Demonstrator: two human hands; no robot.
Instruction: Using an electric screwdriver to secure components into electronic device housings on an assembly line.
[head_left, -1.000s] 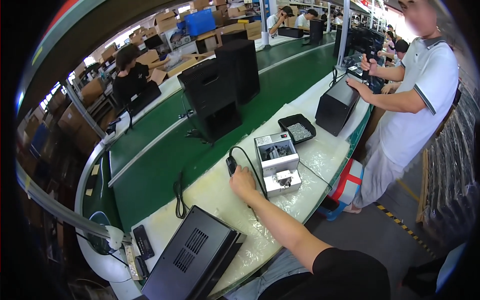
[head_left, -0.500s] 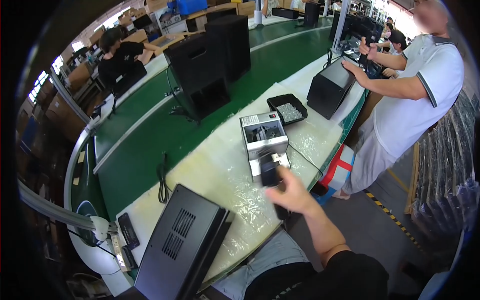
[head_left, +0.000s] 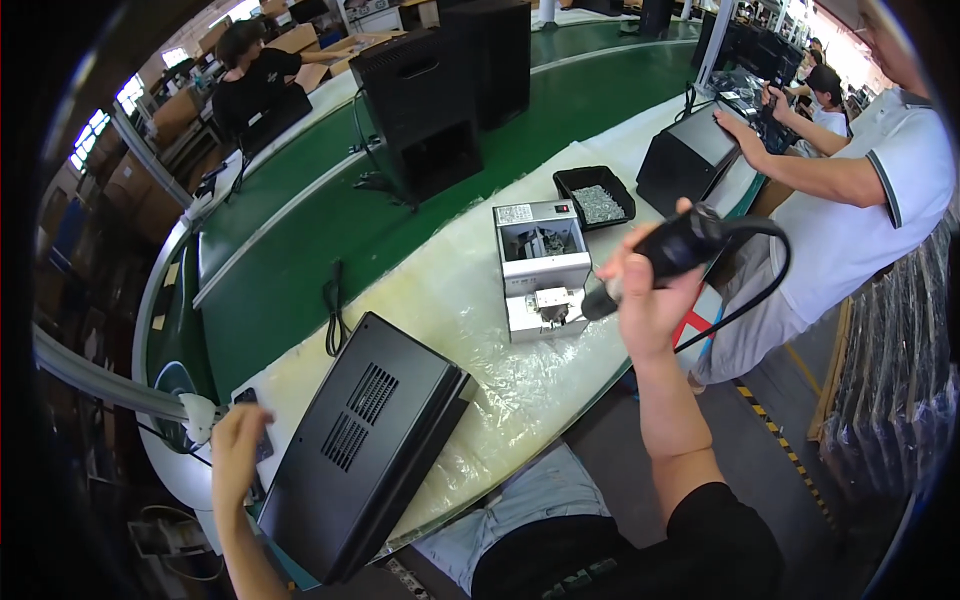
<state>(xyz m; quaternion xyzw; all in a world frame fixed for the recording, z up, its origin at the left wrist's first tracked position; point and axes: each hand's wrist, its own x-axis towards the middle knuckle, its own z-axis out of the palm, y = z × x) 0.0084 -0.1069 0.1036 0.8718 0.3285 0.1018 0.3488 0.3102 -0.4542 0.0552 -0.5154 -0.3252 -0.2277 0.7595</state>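
Observation:
My right hand [head_left: 655, 305] is closed round a black electric screwdriver [head_left: 675, 250], raised over the near edge of the bench. The tool lies tilted, its lower end near the silver screw feeder [head_left: 545, 270] and its cable [head_left: 770, 285] looping out to the right. Loosely bent and empty as far as it shows, my left hand [head_left: 238, 445] hovers beside the left edge of a black vented cabinet [head_left: 375, 430], with thumb and finger apart. That cabinet lies slanted on the bench, its two slotted vents facing up.
Behind the feeder stands a black tray [head_left: 598, 200] of small screws. Plastic film covers the bench [head_left: 500, 400]. A coiled black cable [head_left: 335, 310] lies left. At right, a co-worker [head_left: 840, 190] handles another black cabinet [head_left: 690, 160]. Tall black speakers [head_left: 415, 100] stand on the green conveyor [head_left: 270, 290].
My right hand has lifted the screwdriver from in front of the feeder, up and to the right. My left hand has come into view at the left. The view has shifted slightly.

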